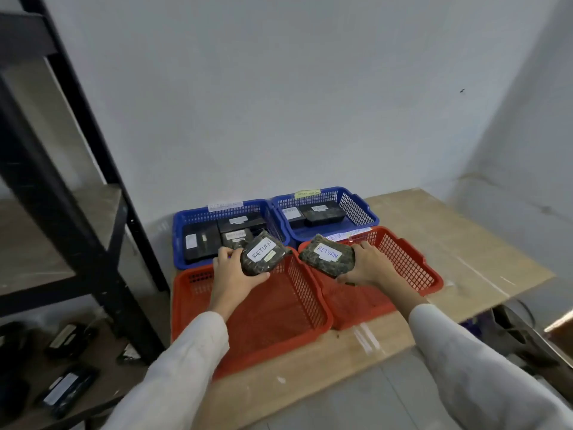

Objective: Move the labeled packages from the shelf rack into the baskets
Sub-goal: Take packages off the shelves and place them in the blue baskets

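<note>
This looks like a storeroom where parcels get sorted. A tall black metal shelf rack with brown wooden boards point(43, 193) stands by a bare white wall point(279, 88). Two blue plastic mesh baskets point(178, 240) point(366, 212) and two red plastic mesh baskets point(186, 302) point(429, 274) sit together on a flat light wooden board point(449, 243). Dark wrapped packages point(262, 257) point(327, 254) have white stickers that say RETURN.

Left hand point(232, 274) grips left package point(263, 258), right hand point(370, 268) grips right package point(325, 257), both arms outstretched
</note>
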